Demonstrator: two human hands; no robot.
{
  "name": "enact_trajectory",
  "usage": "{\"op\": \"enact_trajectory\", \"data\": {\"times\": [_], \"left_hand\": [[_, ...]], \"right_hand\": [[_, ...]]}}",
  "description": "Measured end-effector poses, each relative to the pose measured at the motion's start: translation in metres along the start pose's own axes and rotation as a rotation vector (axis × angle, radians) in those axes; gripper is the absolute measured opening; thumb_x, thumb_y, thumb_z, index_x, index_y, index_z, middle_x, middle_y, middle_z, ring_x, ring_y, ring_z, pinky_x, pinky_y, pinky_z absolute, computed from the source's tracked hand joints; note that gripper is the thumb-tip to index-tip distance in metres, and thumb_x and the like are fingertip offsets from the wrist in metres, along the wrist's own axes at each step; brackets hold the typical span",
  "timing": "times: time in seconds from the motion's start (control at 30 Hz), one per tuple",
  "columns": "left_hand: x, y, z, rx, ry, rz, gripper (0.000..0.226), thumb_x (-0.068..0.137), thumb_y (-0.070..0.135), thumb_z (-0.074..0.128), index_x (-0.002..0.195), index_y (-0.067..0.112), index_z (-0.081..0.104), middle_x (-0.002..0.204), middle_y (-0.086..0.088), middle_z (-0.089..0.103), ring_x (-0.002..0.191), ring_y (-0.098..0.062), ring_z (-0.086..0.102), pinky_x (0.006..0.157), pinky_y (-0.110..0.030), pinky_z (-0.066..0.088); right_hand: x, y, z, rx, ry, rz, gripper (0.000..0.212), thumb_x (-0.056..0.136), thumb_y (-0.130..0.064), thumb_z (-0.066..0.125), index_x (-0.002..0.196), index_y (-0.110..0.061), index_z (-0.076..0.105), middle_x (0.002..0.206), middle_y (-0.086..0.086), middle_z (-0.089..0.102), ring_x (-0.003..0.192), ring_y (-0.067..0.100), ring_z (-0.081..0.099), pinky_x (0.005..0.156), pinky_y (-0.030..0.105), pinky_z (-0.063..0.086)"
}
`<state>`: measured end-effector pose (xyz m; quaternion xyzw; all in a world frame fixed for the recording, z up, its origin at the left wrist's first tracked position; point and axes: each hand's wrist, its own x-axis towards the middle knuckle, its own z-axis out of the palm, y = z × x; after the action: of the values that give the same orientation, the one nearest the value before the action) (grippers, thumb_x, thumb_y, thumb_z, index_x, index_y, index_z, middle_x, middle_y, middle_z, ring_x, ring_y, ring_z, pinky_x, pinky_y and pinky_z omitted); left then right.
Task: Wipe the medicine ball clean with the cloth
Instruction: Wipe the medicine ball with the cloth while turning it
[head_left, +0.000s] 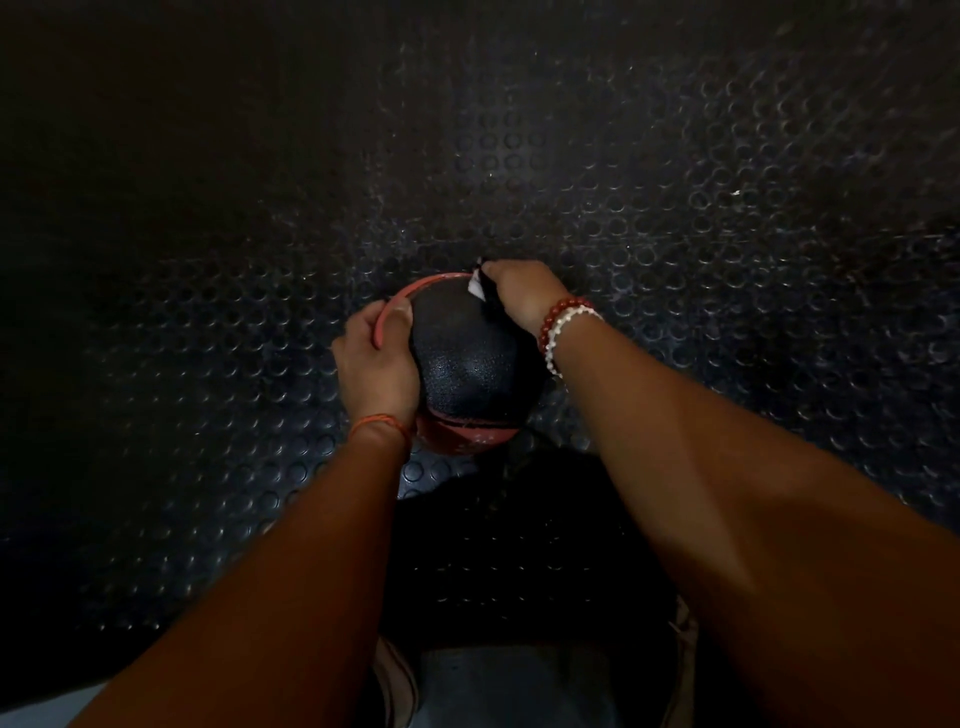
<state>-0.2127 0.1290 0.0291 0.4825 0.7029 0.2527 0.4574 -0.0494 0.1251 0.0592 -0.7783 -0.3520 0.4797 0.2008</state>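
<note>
— Steadying the ball (470, 364) between both hands, over studded rubber floor (675, 208)?
— Yes. Left hand (376, 369) clamped on the side to stop rolling; right hand (522, 293) clenched around the cloth (480, 286), pressing at the far top.
— Texture?
— Round, pebbled black with red bands; cloth dark, a white patch showing.

Floor (675, 182): dark rubber matting, raised round studs, scuffed. Medicine ball (470, 364), black with red bands, sits directly on it.
</note>
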Motion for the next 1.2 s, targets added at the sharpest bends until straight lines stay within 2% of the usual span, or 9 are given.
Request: {"op": "enact_trajectory", "data": {"times": [0.2,0.33,0.47,0.57,0.8,0.9,0.97,1.07,1.2], "left_hand": [[0.003,0.003,0.001,0.011,-0.046,-0.032,0.044,0.078,0.068,0.048,0.109,0.040,0.060,0.121,0.004,0.059,0.109,-0.017,0.057,0.102,-0.045,0.045],[0.008,0.003,0.001,0.040,-0.015,-0.027,0.036,0.099,0.043,0.038,0.122,0.027,0.060,0.131,-0.005,0.053,0.117,-0.024,0.052,0.104,-0.039,0.039],[0.006,0.004,0.002,0.046,-0.029,-0.039,0.040,0.096,0.042,0.037,0.127,0.028,0.059,0.133,-0.004,0.052,0.121,-0.023,0.051,0.109,-0.043,0.037],[0.002,0.005,0.002,0.028,-0.040,-0.026,0.039,0.096,0.044,0.039,0.127,0.029,0.059,0.131,-0.003,0.052,0.121,-0.022,0.050,0.110,-0.045,0.036],[-0.003,0.004,0.003,-0.027,-0.054,-0.022,0.023,0.097,0.045,0.048,0.114,0.036,0.061,0.130,0.000,0.054,0.118,-0.018,0.052,0.110,-0.043,0.038],[-0.004,0.004,0.004,-0.021,-0.058,-0.002,0.020,0.096,0.046,0.049,0.111,0.039,0.061,0.129,0.001,0.055,0.117,-0.017,0.053,0.109,-0.044,0.039],[-0.004,0.006,0.006,0.042,-0.065,0.039,0.028,0.096,0.046,0.047,0.117,0.034,0.062,0.129,0.000,0.055,0.117,-0.018,0.052,0.107,-0.041,0.039],[-0.005,0.014,0.012,0.128,-0.057,0.074,0.037,0.096,0.048,0.043,0.123,0.028,0.060,0.130,-0.004,0.054,0.118,-0.022,0.051,0.106,-0.040,0.038],[-0.009,0.020,0.018,0.179,-0.051,0.049,0.034,0.098,0.047,0.042,0.125,0.035,0.057,0.132,-0.003,0.049,0.120,-0.026,0.049,0.108,-0.040,0.035]], "right_hand": [[-0.021,0.025,0.028,0.225,0.299,0.162,0.038,0.101,-0.025,0.033,0.126,-0.008,0.057,0.136,0.019,0.050,0.123,0.033,0.048,0.102,0.034,0.036],[-0.057,0.019,0.058,-0.007,0.497,-0.134,0.051,0.094,-0.033,0.034,0.139,-0.014,0.049,0.150,0.010,0.040,0.138,0.033,0.034,0.114,0.045,0.028],[-0.049,0.006,0.048,-0.288,0.356,-0.362,0.051,0.093,-0.032,0.038,0.141,-0.019,0.047,0.152,0.001,0.038,0.144,0.033,0.025,0.113,0.056,0.026],[-0.028,0.002,0.029,-0.313,0.201,-0.437,0.048,0.097,-0.027,0.040,0.144,-0.019,0.042,0.151,0.001,0.040,0.141,0.027,0.031,0.115,0.046,0.027],[0.006,0.014,-0.002,0.006,0.039,-0.043,0.037,0.099,-0.020,0.039,0.125,-0.002,0.059,0.133,0.020,0.054,0.125,0.033,0.048,0.103,0.034,0.038],[-0.002,0.029,0.007,0.235,0.149,0.059,0.033,0.095,-0.027,0.041,0.101,-0.008,0.067,0.122,0.019,0.061,0.115,0.034,0.055,0.099,0.039,0.042],[-0.018,0.035,0.018,0.310,0.264,0.072,0.038,0.092,-0.039,0.043,0.112,-0.016,0.066,0.126,0.013,0.058,0.116,0.031,0.053,0.101,0.038,0.040],[-0.043,0.036,0.034,0.152,0.424,-0.064,0.045,0.096,-0.039,0.044,0.135,-0.018,0.054,0.142,0.008,0.045,0.129,0.026,0.043,0.106,0.031,0.033],[-0.047,0.023,0.038,-0.137,0.471,-0.323,0.050,0.090,-0.038,0.038,0.133,-0.021,0.058,0.147,0.005,0.046,0.136,0.026,0.040,0.113,0.042,0.030]]}}
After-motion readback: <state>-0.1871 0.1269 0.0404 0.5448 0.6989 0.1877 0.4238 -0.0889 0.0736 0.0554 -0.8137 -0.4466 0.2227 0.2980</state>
